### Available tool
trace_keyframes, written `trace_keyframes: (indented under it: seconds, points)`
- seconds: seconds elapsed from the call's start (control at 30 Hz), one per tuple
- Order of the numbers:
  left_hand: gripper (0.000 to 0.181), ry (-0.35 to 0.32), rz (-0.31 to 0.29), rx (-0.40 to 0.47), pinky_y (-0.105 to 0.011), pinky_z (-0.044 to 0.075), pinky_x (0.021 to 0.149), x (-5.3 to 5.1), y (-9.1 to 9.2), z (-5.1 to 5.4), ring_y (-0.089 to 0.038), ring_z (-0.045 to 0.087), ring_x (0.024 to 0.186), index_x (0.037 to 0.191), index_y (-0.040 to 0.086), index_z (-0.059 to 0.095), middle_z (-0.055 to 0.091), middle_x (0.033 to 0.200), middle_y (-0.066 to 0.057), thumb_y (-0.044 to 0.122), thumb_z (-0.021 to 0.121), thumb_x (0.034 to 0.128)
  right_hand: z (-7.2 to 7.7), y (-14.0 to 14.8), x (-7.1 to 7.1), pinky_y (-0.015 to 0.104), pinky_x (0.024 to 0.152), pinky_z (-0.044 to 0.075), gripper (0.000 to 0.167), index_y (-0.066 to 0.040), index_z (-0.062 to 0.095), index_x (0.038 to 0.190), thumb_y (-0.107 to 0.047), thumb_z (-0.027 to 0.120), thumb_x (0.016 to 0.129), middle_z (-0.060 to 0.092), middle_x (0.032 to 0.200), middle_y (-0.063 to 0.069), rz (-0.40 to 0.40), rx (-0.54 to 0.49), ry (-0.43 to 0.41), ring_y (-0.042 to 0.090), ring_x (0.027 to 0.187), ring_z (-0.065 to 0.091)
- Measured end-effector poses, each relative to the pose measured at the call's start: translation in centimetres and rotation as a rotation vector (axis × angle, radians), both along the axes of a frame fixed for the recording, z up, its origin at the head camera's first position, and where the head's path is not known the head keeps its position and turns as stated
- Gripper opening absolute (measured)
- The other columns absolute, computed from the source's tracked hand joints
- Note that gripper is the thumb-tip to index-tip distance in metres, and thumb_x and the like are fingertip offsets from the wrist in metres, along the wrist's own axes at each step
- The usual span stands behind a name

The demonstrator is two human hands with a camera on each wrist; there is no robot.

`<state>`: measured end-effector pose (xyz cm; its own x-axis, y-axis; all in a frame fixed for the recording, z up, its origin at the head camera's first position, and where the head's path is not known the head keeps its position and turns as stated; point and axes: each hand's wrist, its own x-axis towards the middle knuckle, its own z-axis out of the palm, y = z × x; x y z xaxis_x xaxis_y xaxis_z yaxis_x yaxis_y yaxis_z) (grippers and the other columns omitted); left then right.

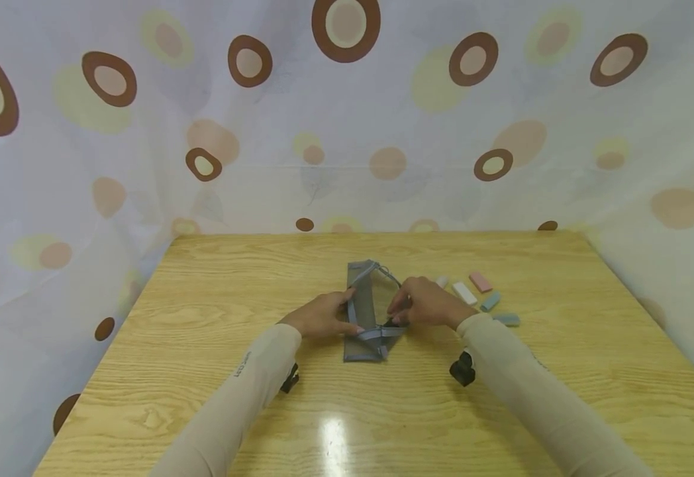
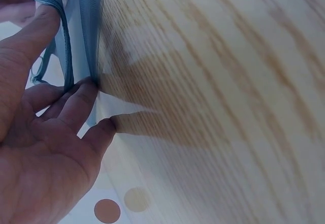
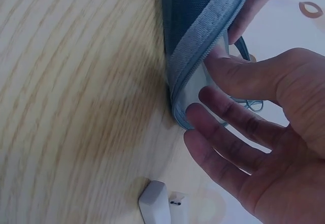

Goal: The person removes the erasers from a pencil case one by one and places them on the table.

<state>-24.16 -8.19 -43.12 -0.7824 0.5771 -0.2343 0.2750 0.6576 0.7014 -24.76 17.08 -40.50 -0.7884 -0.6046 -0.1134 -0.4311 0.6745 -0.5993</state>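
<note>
A grey-blue mesh zipper pouch [image 1: 360,311] lies on the table with its mouth spread apart. My left hand [image 1: 322,315] holds its left side, the thumb on the near zip band and the fingers at the far side of the mesh. In the left wrist view, the pouch's zip edge [image 2: 66,41] runs between thumb and fingers. My right hand [image 1: 427,302] reaches into the mouth from the right. In the right wrist view the thumb tip passes behind the zip band [image 3: 208,31], and several fingers [image 3: 223,153] extend beside it. Whether it pinches anything is hidden.
Right of the pouch lie small blocks: a pink one [image 1: 481,281], a white one [image 1: 464,293], a blue one [image 1: 491,302], another blue one [image 1: 506,320] by the right sleeve, and a pale one [image 1: 442,281] partly behind the hand. A patterned curtain [image 1: 347,132] encloses the wooden table [image 1: 234,285].
</note>
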Motion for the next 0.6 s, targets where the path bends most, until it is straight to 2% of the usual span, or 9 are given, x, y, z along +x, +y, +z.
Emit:
trace_keyframes:
  seconds: [0.3, 0.47, 0.6]
  points:
    - [0.094, 0.012, 0.0, -0.011, -0.038, 0.028, 0.121, -0.03, 0.0, 0.0, -0.028, 0.031, 0.149, 0.16, -0.001, 0.019, 0.028, 0.162, -0.018, 0.032, 0.076, 0.0927, 0.11, -0.01, 0.07, 0.041, 0.084, 0.059, 0.016, -0.001, 0.08, 0.097, 0.0, 0.082, 0.081, 0.077, 0.1, 0.008, 0.008, -0.011, 0.003, 0.025, 0.094, 0.071]
    - [0.094, 0.012, -0.002, -0.012, -0.039, 0.028, 0.121, -0.07, 0.02, 0.09, -0.029, 0.031, 0.149, 0.16, -0.001, 0.019, 0.029, 0.162, -0.018, 0.032, 0.076, 0.093, -0.06, -0.22, -0.06, 0.04, 0.085, 0.059, 0.013, -0.003, 0.081, 0.094, 0.001, 0.08, 0.083, 0.077, 0.097, 0.005, 0.007, 0.004, -0.007, 0.022, 0.093, 0.071]
    - [0.094, 0.012, -0.002, -0.012, -0.039, 0.028, 0.121, -0.03, -0.04, 0.08, -0.029, 0.03, 0.149, 0.16, -0.001, 0.019, 0.029, 0.162, -0.019, 0.033, 0.076, 0.093, -0.16, -0.39, -0.17, 0.036, 0.08, 0.059, 0.014, -0.003, 0.081, 0.093, 0.003, 0.08, 0.082, 0.077, 0.096, 0.004, 0.028, 0.02, 0.001, 0.018, 0.09, 0.07]
